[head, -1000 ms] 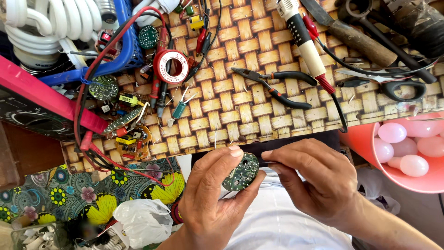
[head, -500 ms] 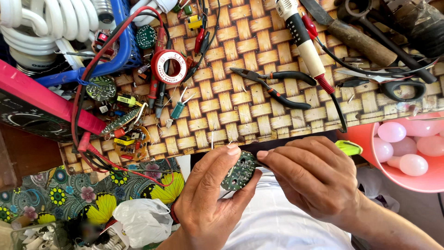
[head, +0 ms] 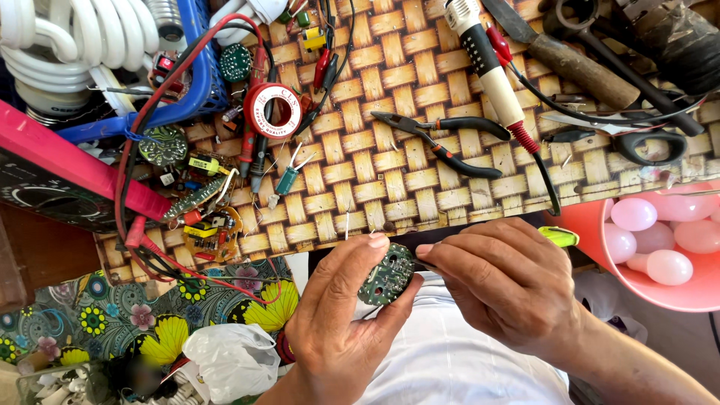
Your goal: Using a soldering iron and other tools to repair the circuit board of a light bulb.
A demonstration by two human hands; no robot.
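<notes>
Head view: the left hand [head: 337, 330] grips a round green circuit board [head: 386, 274] just off the bench's [head: 420, 172] near edge; right hand's [head: 502, 285] fingers pinch a thin tool, barely visible, at its rim. Board work looks underway, demanding steady pressure.

Just one camera here, strapped on my head and aimed almost straight down, so there's no second view to overlap with. It sits close: my left hand [head: 341, 319] and right hand [head: 506, 289] fill the lower middle of the shot, right over my lap. The far edge of the woven-pattern bench top [head: 390, 172] runs off the top of frame, so up in the picture is away from me. A pink bowl [head: 671, 296] gets cut off at the right edge.
</notes>
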